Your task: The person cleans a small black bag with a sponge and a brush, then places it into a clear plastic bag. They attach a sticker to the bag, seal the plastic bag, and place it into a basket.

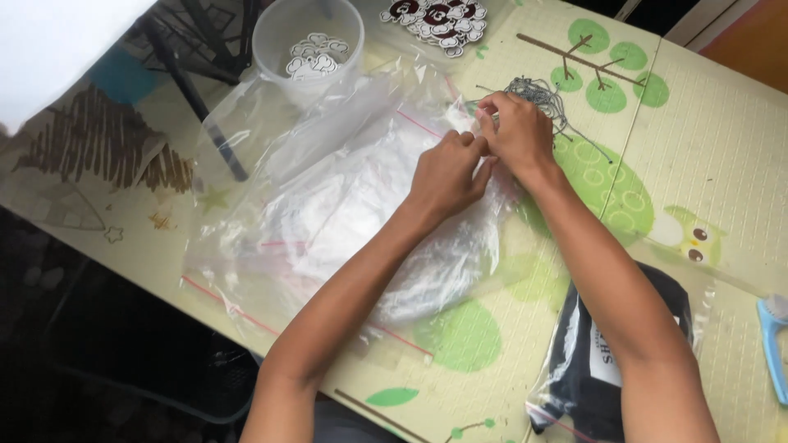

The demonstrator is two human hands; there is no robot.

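My left hand [447, 168] and my right hand [515, 131] meet at the far edge of a heap of clear zip bags [345, 205] with red seal strips. Both hands pinch the top of one small clear bag [472, 131] between fingertips. Just beyond my right hand lies a tangle of thin grey ball chains [538, 94], touching its knuckles. What is inside the pinched bag is hidden by my fingers.
A clear plastic tub [308, 41] holding white cloud-shaped stickers stands at the back. More dark-and-white stickers [435, 18] lie beside it. A bagged dark garment [591, 361] sits under my right forearm. A blue tool [773, 344] lies at the right edge. The foam mat [722, 148] shows trees and an owl.
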